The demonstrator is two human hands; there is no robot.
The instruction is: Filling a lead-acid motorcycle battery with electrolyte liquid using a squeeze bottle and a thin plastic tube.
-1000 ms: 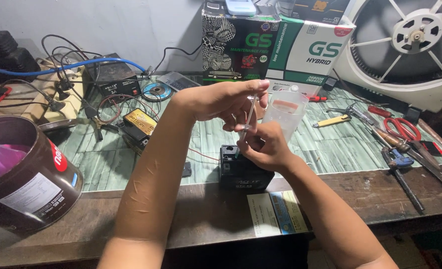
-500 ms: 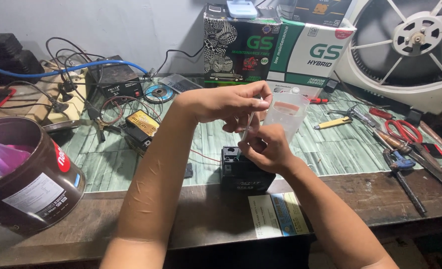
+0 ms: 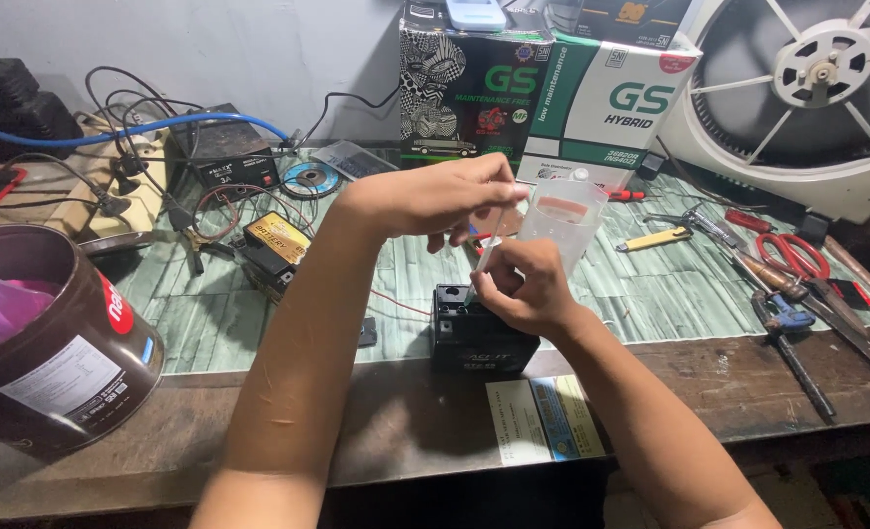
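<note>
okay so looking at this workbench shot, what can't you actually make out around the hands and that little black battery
Head view only:
- Top of the black battery: covered by the right hand.
- Clear container: lower part hidden behind the same hand.
- Thin clear piece under the left hand: too small to identify.
- Brown tub: cut off at left edge.

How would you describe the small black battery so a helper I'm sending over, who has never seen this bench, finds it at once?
Start at the wooden workbench and the green mat laid over it. At the mat's front edge, directly under the right hand, sits the small black battery. Unlike the yellow-labelled battery further left among the wires, it is plain black and boxy, with pale lettering on its front.
</note>
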